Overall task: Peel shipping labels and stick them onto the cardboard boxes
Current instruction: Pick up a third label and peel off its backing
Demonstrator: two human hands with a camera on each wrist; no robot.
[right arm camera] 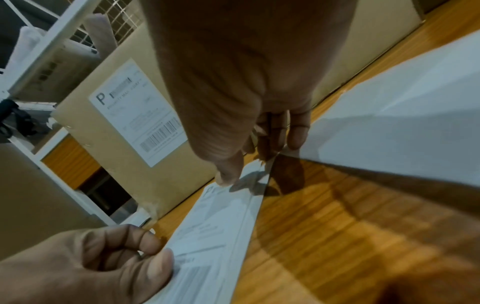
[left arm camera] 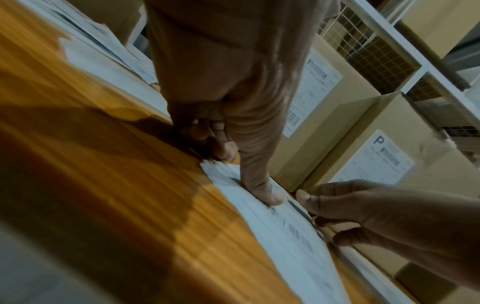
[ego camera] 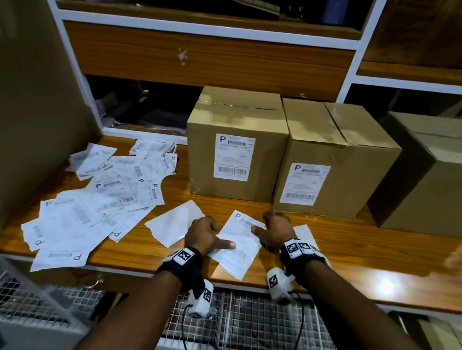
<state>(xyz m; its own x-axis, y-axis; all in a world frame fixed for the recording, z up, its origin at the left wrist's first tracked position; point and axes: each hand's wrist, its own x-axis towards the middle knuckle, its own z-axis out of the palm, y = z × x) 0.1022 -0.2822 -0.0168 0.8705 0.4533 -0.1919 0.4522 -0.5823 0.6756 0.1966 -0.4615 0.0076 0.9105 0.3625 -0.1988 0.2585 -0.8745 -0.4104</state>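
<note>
A shipping label (ego camera: 239,245) lies on the wooden table (ego camera: 376,254) in front of me. My left hand (ego camera: 219,240) holds it down, thumb (left arm camera: 262,193) pressed on the sheet and fingers curled at its left edge. My right hand (ego camera: 261,226) pinches the label's top right corner (right arm camera: 249,170) between thumb and curled fingers. Behind stand three cardboard boxes: the left box (ego camera: 240,111) and the middle box (ego camera: 343,149) each carry a label on the front, while the right box (ego camera: 442,181) shows a bare front.
A loose pile of labels (ego camera: 108,193) covers the table's left side. A blank white sheet (ego camera: 175,222) lies left of my hands, another (ego camera: 306,234) under my right wrist. A large cardboard panel (ego camera: 9,114) stands at far left. Shelving (ego camera: 209,28) rises behind.
</note>
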